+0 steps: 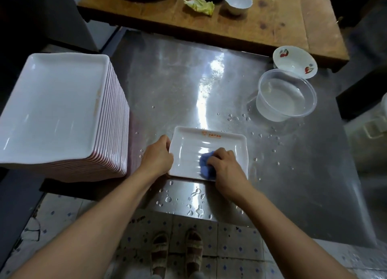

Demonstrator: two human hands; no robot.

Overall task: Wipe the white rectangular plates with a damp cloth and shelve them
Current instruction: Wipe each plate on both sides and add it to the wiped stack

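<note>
Dim, cool overall lighting. A bright vertical glare streak crosses the steel worktop (pixel 209 86). Corners fall into deep shadow. Wide-angle distortion bends the edges; fine detail appears soft and slightly blurred.

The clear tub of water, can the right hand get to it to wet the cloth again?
Probably yes. The clear tub stands open on the steel table, beyond the right hand, with only water drops between them.

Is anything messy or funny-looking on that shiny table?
Yes. Water drops are scattered over the steel table, mostly near its front edge and beside the clear tub. A torn cabbage leaf lies loose on the wooden board behind.
</note>
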